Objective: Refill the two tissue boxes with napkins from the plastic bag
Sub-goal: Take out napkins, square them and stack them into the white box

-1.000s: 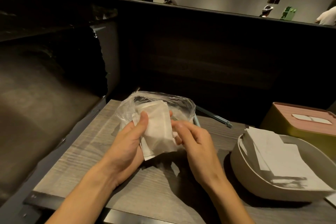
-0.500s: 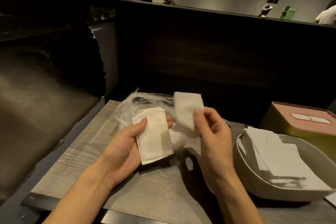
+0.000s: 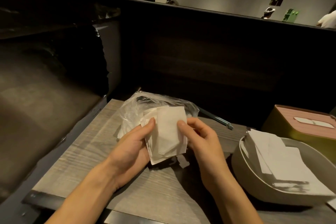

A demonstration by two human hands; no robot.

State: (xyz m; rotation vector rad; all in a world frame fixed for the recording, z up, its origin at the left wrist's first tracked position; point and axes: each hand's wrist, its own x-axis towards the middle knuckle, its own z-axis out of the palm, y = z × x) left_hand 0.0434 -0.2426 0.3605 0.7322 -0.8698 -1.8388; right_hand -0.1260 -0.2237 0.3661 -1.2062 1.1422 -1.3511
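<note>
A stack of napkins [image 3: 167, 132] is held between the left hand [image 3: 134, 143] and right hand [image 3: 201, 138], above the table [image 3: 87, 151]. Behind it lies the plastic bag [image 3: 138, 107]. To the right, an open box [image 3: 254, 183] holds napkins; a lidded box [image 3: 301, 123] stands behind that.

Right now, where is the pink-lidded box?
The pink-lidded yellow tissue box sits at the table's far right, just behind the open beige box holding white napkins.

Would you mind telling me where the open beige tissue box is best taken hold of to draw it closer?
Probably by the near left rim of the beige tissue box, coming from the left with the right hand. That wall is bare and nearest, while napkins fill the inside and overhang its right side.
</note>
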